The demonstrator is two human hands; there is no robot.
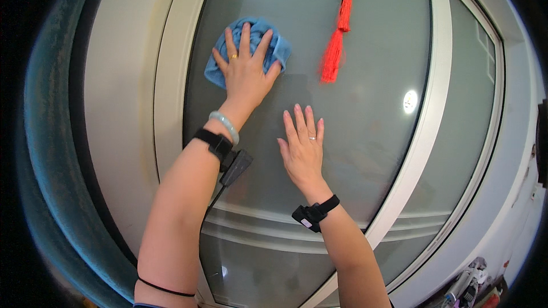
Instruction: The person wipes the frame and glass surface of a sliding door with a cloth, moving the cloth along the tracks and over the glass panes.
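Observation:
A crumpled blue cloth lies pressed against the upper left of a glass door panel. My left hand is spread over this cloth, fingertips on its folds, holding it to the pane. Lower and to the right, my right hand holds nothing; its fingers point up, slightly apart, in front of the glass, and whether the palm touches it I cannot tell. Above the right hand hangs a red knotted tassel. Each wrist wears a black strap with a small device, and a pale bangle circles the left one.
The white door frame borders the pane on the right, with a second glass panel beyond it. A blue curtain hangs at the far left. Assorted items sit low at the right. A black cable runs along the left forearm.

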